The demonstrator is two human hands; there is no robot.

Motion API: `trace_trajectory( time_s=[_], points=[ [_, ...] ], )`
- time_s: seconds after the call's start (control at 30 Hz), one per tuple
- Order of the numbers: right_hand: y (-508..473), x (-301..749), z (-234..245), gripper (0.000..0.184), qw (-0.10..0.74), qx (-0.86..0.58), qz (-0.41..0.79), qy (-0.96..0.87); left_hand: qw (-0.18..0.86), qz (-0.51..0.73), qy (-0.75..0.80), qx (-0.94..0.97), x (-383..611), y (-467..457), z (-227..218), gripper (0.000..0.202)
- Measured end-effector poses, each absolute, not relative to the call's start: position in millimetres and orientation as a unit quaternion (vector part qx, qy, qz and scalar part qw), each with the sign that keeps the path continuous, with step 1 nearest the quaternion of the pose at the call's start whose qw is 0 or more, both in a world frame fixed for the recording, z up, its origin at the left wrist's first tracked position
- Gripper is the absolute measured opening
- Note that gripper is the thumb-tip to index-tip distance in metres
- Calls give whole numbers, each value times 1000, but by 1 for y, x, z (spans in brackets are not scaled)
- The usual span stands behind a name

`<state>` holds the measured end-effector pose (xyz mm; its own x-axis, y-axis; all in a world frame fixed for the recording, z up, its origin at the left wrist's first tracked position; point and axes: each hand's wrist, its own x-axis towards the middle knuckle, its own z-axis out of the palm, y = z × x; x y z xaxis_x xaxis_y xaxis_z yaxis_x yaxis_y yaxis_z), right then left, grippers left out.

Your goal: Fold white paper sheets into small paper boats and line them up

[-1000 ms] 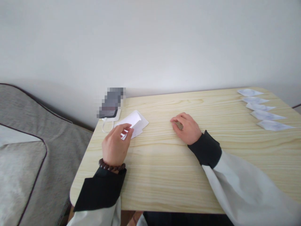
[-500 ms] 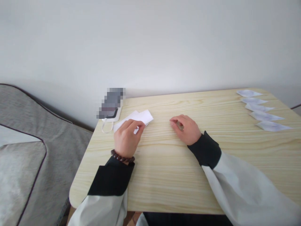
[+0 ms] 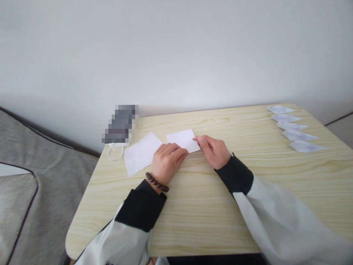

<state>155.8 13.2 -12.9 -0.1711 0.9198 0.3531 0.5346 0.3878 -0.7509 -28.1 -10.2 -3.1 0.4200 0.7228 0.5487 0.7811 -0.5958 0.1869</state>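
A white sheet of paper (image 3: 180,138) is held between my two hands just above the table. My left hand (image 3: 167,162), with a dark beaded bracelet at the wrist, pinches its near edge and covers the lower left part. At the right end, my right hand (image 3: 214,151) grips the sheet between thumb and fingers. Another white paper (image 3: 140,152) lies flat on the table to the left, partly behind my left hand.
Several folded white paper pieces (image 3: 300,135) lie in a column at the right of the wooden table (image 3: 209,221). A blurred phone-like device (image 3: 120,123) with a white cable loop (image 3: 116,152) sits at the back left. A grey sofa (image 3: 55,191) stands left, a white wall behind.
My left hand has moved right, bringing one sheet away from the other paper. My right hand has closed on its right end. The view has shifted slightly.
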Motion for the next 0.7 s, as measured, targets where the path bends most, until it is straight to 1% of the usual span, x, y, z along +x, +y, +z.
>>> trace_trajectory(
  time_s=[0.13,0.33,0.43,0.5,0.57,0.63,0.7],
  points=[
    [19,161,-16,45,413,-517,224,-716,16,-300,-419,-857,-26,-3,-8,18],
    [27,170,-17,44,417,-529,203,-711,-25,-284,-413,-865,-18,11,-8,17],
    [33,178,-17,39,418,-538,183,-708,-74,-292,-402,-865,-15,16,-7,17],
    [37,184,-19,31,420,-552,175,-699,-111,-315,-408,-850,-15,18,-5,18],
    [41,188,-21,23,435,-557,181,-684,-114,-331,-434,-830,-16,19,-4,18],
    [42,190,-23,17,458,-548,208,-668,-111,-346,-473,-803,-19,20,-3,19],
    [42,189,-24,19,481,-530,258,-649,-127,-356,-511,-772,-22,20,-4,23]
  ],
)
